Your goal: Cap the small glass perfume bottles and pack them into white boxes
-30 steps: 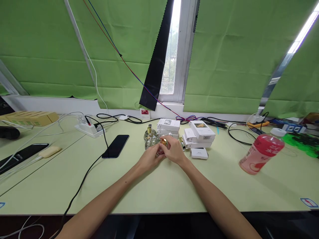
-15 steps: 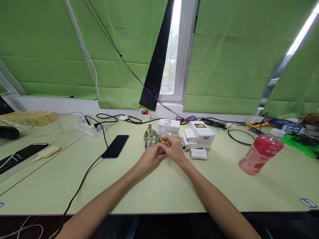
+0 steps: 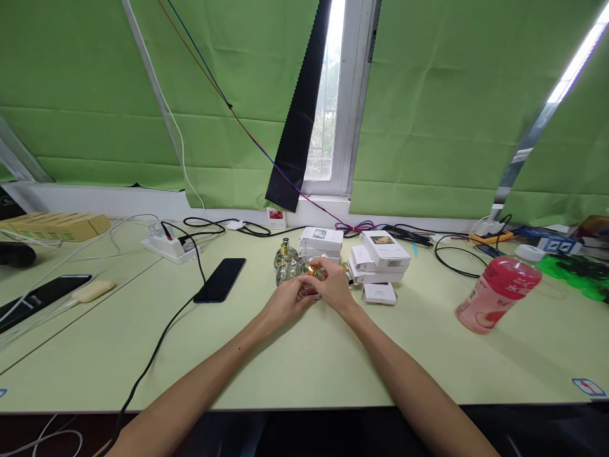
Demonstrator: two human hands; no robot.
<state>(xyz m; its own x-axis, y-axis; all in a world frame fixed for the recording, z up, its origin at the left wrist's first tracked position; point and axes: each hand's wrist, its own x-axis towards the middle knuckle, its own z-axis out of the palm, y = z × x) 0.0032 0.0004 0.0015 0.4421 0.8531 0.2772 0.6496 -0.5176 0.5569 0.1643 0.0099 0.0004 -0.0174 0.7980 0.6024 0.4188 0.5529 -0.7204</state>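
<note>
Tabletop (image 3: 352,374): front edge at 6 o'clock, set well apart from the hands by an open stretch. Glass bottle (image 3: 306,291): located mid-table, gripped by curled fingers of the left hand (image 3: 287,303). Gold cap (image 3: 313,270): pinched narrowly by the right hand (image 3: 334,285); pointed upward, long axis near upright, exact tilt hidden. Clustered bottles (image 3: 287,266): placed close, 11 o'clock. White boxes (image 3: 380,252): stacked, 2 o'clock.

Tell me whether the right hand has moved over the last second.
No, not noticeably: the right hand sits where it did, just left of the frontmost white box.
</note>
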